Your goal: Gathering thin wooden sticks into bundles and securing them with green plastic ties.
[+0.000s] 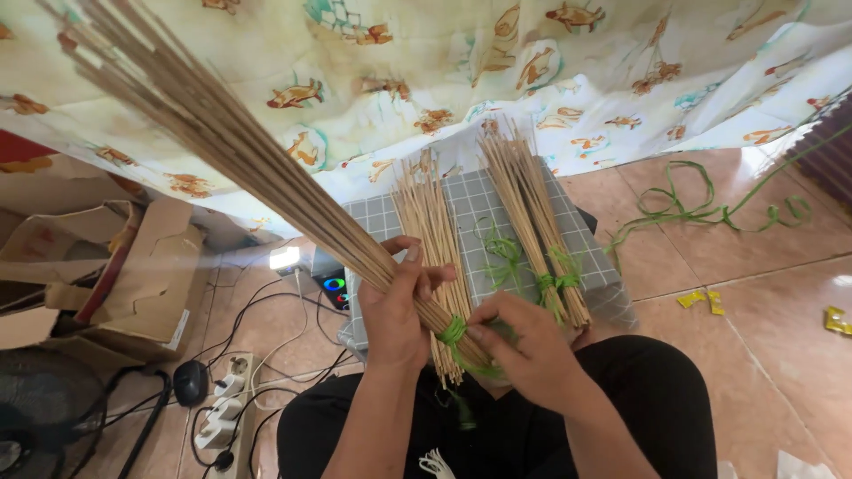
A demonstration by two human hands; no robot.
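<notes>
My left hand [395, 306] grips a long bundle of thin bamboo sticks [231, 146] near its lower end; the bundle slants up to the top left. A green plastic strap [454, 333] is wound around the bundle's base. My right hand [524, 346] pinches that strap at the bundle's end. On a grey checked cloth [479, 213] lie a loose pile of sticks [426, 222] and a tied stick bundle [537, 222] with a green band.
A fish-patterned cloth [532, 71] hangs behind. Cardboard boxes [142, 266] stand at left, with a power strip [226, 408], cables and a fan [35, 417] below. Loose green strap [701, 213] lies on the tiled floor at right.
</notes>
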